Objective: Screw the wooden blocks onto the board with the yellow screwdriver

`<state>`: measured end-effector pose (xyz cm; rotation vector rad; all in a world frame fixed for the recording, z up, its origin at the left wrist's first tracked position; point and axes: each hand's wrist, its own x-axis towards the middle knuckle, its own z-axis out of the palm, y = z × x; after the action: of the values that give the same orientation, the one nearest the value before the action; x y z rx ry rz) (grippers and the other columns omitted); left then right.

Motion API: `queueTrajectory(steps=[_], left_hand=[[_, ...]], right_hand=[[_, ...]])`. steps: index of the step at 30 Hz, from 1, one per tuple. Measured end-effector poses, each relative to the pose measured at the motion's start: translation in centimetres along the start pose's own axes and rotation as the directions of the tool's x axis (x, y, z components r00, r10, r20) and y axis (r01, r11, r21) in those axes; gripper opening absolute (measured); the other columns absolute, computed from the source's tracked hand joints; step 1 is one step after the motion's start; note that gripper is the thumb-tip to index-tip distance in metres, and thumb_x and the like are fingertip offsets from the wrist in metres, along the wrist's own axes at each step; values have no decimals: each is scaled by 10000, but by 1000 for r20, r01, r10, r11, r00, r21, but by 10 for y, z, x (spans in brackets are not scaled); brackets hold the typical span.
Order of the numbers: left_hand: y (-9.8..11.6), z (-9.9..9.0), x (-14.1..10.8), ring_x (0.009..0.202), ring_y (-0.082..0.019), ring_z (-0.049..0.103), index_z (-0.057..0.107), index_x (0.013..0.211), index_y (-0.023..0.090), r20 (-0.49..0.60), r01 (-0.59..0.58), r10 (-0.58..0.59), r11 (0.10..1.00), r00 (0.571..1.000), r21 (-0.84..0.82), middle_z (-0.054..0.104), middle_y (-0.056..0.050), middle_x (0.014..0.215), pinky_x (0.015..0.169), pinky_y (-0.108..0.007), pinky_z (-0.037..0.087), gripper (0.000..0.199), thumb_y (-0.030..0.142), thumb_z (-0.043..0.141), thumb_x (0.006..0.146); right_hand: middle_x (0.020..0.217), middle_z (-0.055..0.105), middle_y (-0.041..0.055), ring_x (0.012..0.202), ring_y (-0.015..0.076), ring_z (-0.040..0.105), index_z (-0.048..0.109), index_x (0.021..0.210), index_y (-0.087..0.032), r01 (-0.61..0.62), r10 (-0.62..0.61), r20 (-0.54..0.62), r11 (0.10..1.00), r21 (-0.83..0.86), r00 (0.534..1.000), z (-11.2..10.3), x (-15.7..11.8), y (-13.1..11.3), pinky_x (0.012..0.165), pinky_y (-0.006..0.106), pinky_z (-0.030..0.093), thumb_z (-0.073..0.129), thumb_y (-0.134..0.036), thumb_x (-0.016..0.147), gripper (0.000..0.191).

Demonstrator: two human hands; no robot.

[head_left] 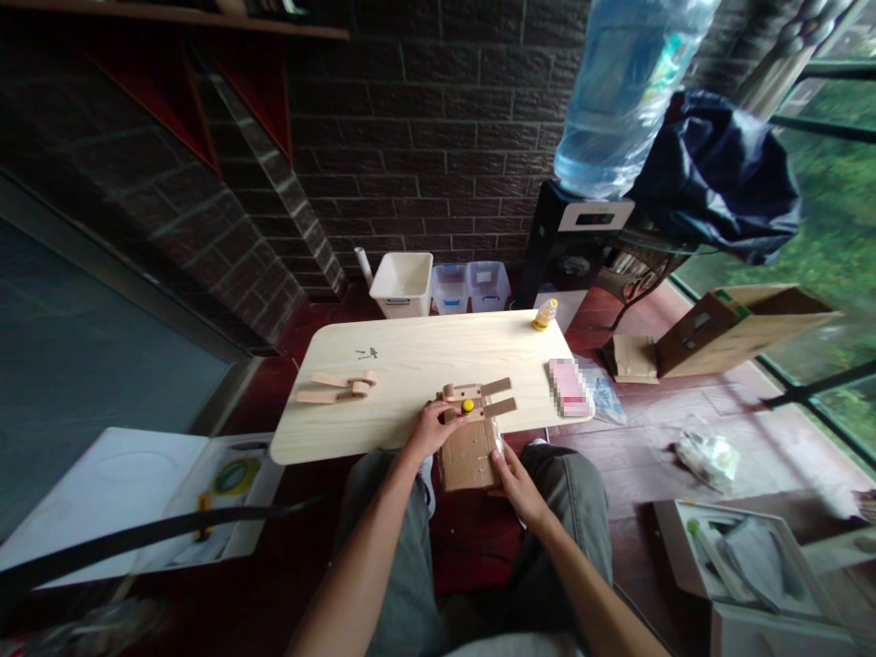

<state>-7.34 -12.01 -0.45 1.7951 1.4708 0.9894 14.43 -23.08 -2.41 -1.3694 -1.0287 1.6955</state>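
Note:
A brown cardboard piece point(469, 459) juts out over the table's front edge, and my right hand point(516, 482) grips its right side. At its upper end lie tan strips point(497, 387) with small dark spots. My left hand point(430, 429) is closed at the left of these strips, its fingertips beside a round yellow and black object point(467, 406); what exactly they hold is too small to tell. More looped tan strips point(352, 388) lie on the left of the pale table point(417, 351), below a few small dark pieces point(368, 353).
A yellow-capped clear bottle point(546, 315) and a pink item point(568, 387) are on the table's right. Bins point(402, 278) stand behind it, beside a water dispenser point(595, 216). Open boxes point(745, 333) lie on the floor at the right, and an open white case point(123, 497) at the left.

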Motion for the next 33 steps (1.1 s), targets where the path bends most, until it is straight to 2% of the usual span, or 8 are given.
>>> queueTrajectory(steps=[5, 9, 11, 13, 16, 20, 26, 33], left_hand=[[-4, 1, -2, 1066, -253, 690, 791, 906, 196, -5, 5, -5, 1000, 1000, 6, 758, -99, 1078, 1007, -404, 515, 223, 364, 810, 760], [-5, 1, -2, 1074, -251, 687, 797, 919, 208, 2, 15, -15, 1000, 1000, -4, 759, -95, 1081, 1026, -413, 505, 227, 373, 810, 763], [-4, 1, -3, 1062, -247, 691, 798, 925, 209, -5, 22, -22, 1000, 1000, -17, 764, -91, 1068, 1023, -403, 507, 226, 364, 812, 761], [-1, -1, -2, 1049, -242, 693, 797, 916, 213, -1, 23, -23, 999, 1000, -26, 771, -80, 1055, 1010, -385, 511, 200, 349, 802, 769], [5, -6, -1, 1013, -233, 693, 798, 882, 224, 31, -2, 3, 1000, 1000, -26, 782, -55, 994, 973, -361, 516, 117, 296, 757, 800], [11, -11, 1, 958, -238, 692, 795, 847, 213, 42, 5, -4, 1000, 999, -30, 781, -57, 949, 900, -357, 532, 94, 274, 758, 787], [6, -8, 0, 974, -250, 690, 791, 837, 222, 16, 2, -2, 999, 1000, -45, 781, -66, 952, 936, -381, 526, 167, 363, 814, 753], [-1, -5, -2, 1031, -245, 680, 792, 922, 235, 11, -10, 11, 999, 1000, -41, 776, -59, 1034, 955, -382, 517, 186, 358, 791, 783]], right_hand=[[1303, 656, 120, 1110, 303, 669, 496, 1465, -269, 56, -110, -120, 921, -384, 987, -9, -9, -16, 926, 483, 556, 458, -695, 939, 678], [1132, 659, 179, 1050, 334, 660, 607, 1312, -178, 182, -543, -266, 634, -751, 796, -15, -20, -61, 962, 532, 519, 575, -576, 928, 554], [1083, 646, 135, 872, 246, 684, 593, 1319, -204, 300, -597, -155, 590, -750, 787, -9, -20, -93, 839, 429, 580, 549, -511, 968, 468], [1126, 621, 112, 780, 189, 677, 519, 1409, -241, 436, -586, 41, 552, -710, 809, 1, -15, -126, 711, 347, 592, 550, -465, 983, 483], [1289, 562, 117, 886, 178, 688, 430, 1495, -291, 575, -542, 320, 407, -710, 777, 19, 3, -167, 803, 342, 581, 613, -411, 969, 570], [1178, 654, 104, 1024, 204, 692, 616, 1274, -226, 625, -326, 554, 178, -760, 766, 33, 26, -201, 868, 299, 514, 532, -309, 1036, 266], [990, 733, 111, 871, 213, 716, 576, 1143, -159, 535, -134, 547, -117, -837, 826, 37, 39, -213, 673, 264, 405, 512, -289, 1048, 173], [906, 754, 101, 789, 209, 716, 590, 1131, -163, 483, -109, 499, -147, -863, 860, 36, 43, -219, 595, 268, 304, 500, -309, 1044, 192]])
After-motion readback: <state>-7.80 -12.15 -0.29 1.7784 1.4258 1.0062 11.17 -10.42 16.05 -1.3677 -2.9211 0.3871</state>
